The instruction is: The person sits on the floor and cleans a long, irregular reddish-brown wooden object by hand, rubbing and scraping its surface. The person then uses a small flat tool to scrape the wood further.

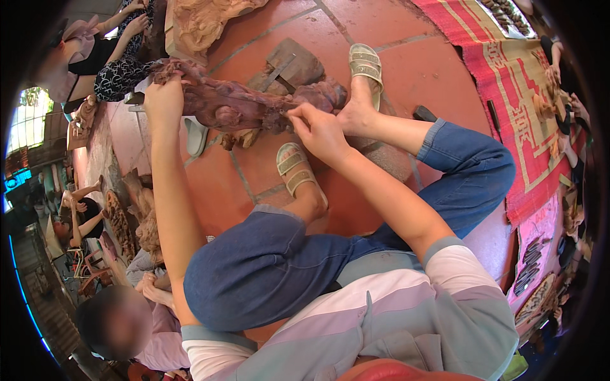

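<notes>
two bare hands are on one long, knobbly, reddish-brown wood carving (225, 111), which lies sideways out in front of the person's bent knees, above the tiled floor (254, 171). the left hand (164, 98), on a straight arm, is closed around the carving's left end. the right hand (321, 130) is bunched, thumb and fingertips drawn together at the carving's right end; i can't tell from here whether a small tool sits between them. just beyond the carving are rough wooden blocks (295, 60) with a flat grey strip (279, 73) lying across them. the person's feet, in strapped beige sandals (366, 63), are planted apart near the right end of the piece. a loose grey slipper (196, 136) lies just below the carving, and a paler carved slab (213, 22) stands farther off at the top. over to the right spreads a red mat (502, 120) with tan patterns, then a pink cloth (524, 247) with rows of dark slim tools (532, 267). other people sit close by on both sides.
</notes>
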Demonstrator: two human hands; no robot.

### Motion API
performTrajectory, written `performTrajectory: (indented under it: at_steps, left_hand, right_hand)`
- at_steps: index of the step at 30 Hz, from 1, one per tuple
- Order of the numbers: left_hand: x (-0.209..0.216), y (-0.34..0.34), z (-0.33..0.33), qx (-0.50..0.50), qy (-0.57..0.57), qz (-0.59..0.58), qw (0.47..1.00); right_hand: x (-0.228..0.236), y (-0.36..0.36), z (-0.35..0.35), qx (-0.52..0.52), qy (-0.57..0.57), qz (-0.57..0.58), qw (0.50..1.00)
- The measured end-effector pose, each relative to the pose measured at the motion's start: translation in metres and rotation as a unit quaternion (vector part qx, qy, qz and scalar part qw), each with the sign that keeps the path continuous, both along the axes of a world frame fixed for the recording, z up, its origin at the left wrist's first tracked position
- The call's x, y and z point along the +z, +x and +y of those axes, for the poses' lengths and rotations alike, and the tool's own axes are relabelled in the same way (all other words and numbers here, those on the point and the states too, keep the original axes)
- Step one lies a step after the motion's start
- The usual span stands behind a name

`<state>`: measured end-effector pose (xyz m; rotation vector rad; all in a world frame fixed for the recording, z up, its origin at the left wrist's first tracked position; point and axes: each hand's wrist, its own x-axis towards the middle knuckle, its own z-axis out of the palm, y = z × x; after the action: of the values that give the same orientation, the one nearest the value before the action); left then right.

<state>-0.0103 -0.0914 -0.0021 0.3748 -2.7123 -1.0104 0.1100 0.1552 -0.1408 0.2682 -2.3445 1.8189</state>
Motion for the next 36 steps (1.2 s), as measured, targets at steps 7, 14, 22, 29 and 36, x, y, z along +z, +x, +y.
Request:
performTrajectory:
  at_steps: [7,14,22,29,36]
  left_hand:
    - [0.018,0.023,0.035,0.015,-0.05,-0.008,0.999]
    - [0.033,0.032,0.059,-0.001,-0.14,-0.028,0.99]
    - [0.031,0.028,0.064,-0.025,-0.154,-0.01,0.988]
    - [0.027,0.026,0.066,-0.015,-0.121,-0.01,0.992]
    - [0.035,0.031,0.073,-0.032,-0.158,0.0,0.987]
  right_hand:
    - [-0.002,-0.014,0.001,0.008,0.022,0.041,0.999]
    - [0.005,-0.015,0.023,-0.009,-0.019,-0.118,0.993]
    - [0.009,-0.014,0.033,-0.046,-0.076,-0.033,0.996]
    - [-0.001,-0.008,0.016,-0.043,-0.155,-0.105,0.981]
    - [0.0,-0.009,0.019,0.006,-0.167,-0.175,0.97]
